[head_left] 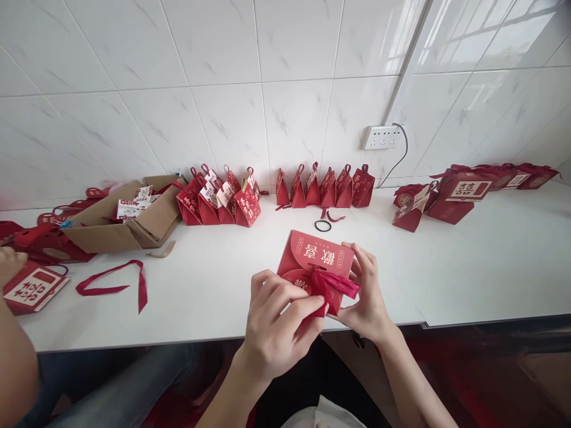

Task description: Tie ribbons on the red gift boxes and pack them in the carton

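Note:
Above the table's front edge I hold a red gift box (303,252) with gold Chinese characters, which look upside down from here. A dark pink ribbon (341,284) passes through the slot at its closure, with its loose ends lying over the front. My left hand (276,318) pinches the ribbon between thumb and fingers, close against the box. Around the right side and lower corner of the box, my right hand (368,297) is closed, steadying it. The ribbon's knot, if there is one, is hidden by my left fingers.
Red pointed boxes (328,189) line the wall. A cardboard carton (111,229) with tags stands left, near a loose ribbon (141,285). A black ring (323,226) lies mid-table. Larger tied boxes (455,193) sit right. Another person's hand (11,264) touches a box at far left.

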A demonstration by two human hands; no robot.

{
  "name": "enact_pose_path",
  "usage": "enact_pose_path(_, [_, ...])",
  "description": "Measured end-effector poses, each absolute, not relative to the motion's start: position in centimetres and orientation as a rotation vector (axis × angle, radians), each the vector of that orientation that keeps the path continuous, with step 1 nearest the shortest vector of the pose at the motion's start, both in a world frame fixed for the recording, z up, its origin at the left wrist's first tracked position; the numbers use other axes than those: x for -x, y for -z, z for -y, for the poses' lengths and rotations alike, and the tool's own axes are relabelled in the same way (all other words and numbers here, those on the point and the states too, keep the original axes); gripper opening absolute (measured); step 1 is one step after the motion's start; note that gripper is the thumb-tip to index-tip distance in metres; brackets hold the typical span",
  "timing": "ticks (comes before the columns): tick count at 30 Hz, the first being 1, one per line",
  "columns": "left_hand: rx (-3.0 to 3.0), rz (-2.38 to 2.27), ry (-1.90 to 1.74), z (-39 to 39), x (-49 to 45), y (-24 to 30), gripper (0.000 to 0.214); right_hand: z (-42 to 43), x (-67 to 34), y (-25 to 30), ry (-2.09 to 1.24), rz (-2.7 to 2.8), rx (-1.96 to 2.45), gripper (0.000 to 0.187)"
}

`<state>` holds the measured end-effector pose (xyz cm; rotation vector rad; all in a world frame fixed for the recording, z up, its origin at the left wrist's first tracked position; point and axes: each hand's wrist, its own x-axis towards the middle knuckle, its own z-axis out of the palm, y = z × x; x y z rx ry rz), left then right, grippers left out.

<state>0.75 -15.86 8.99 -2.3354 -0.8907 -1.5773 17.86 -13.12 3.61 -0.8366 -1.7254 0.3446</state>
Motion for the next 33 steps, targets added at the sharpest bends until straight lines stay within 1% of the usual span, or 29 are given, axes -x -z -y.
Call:
enact_pose_path(2, [2.346, 0.911, 1.663, 16.0, -0.7, -9.1, 0.015, 13.2, -17.9, -3.7, -0.347, 1.729, 0.842, 0.098])
enact_pose_path(4, [2.314, 1.097, 1.827, 16.0, -0.4, -9.1, 0.010, 13.3, -18.0, -3.8, -0.361, 1.736, 0.847, 0.098])
enact_pose_path(5, [2.288, 1.283, 1.911, 15.8, -0.1, -9.1, 0.008, 13.4, -17.9, -3.9, -0.374, 1.738, 0.853, 0.099])
enact_pose_path(6, [2.269, 1.516, 1.973, 15.5, 0.4, -9.1, 0.011, 13.6, -17.9, -4.0, -0.389, 1.740, 0.869, 0.099])
enact_pose_path(8, [2.254, 1.982, 2.044, 14.6, 1.5, -8.8, 0.025, 13.8, -17.8, -4.1, -0.454, 1.728, 0.932, 0.098])
enact_pose_path(10, [2.299, 2.275, 2.113, 13.6, 2.8, -8.2, 0.032, 13.7, -17.7, -4.0, -0.653, 1.638, 0.981, 0.095])
enact_pose_path(13, [2.376, 2.463, 2.154, 12.8, 4.1, -7.4, 0.031, 13.2, -17.9, -4.0, -1.088, 1.257, 0.931, 0.084])
enact_pose_path(15, [2.437, 2.560, 2.016, 12.7, 4.3, -7.1, 0.030, 12.7, -18.3, -4.2, -1.284, 0.971, 0.855, 0.071])
enact_pose_path(18, [2.605, 2.607, 1.737, 12.8, 3.5, -7.0, 0.034, 12.2, -19.1, -5.1, -1.474, 0.655, 0.690, 0.052])
enact_pose_path(21, [2.892, 2.530, 1.429, 12.7, 2.0, -7.0, 0.035, 12.2, -19.7, -6.2, -1.718, 0.399, 0.438, 0.042])
enact_pose_path(23, [3.039, 2.480, 1.264, 12.6, 0.7, -7.0, 0.035, 12.4, -20.2, -6.6, -1.859, 0.269, 0.289, 0.042])
enact_pose_path(26, [3.179, 2.409, 1.121, 12.5, -1.0, -7.1, 0.036, 12.9, -21.3, -6.6, -1.920, 0.165, 0.204, 0.048])
enact_pose_path(30, [3.325, 2.298, 0.980, 12.4, -3.1, -7.6, 0.036, 13.9, -23.2, -6.3, -1.850, 0.190, 0.230, 0.051])
enact_pose_path(33, [3.403, 2.237, 0.842, 12.4, -4.7, -7.9, 0.036, 14.9, -24.5, -6.2, -1.700, 0.353, 0.366, 0.049])
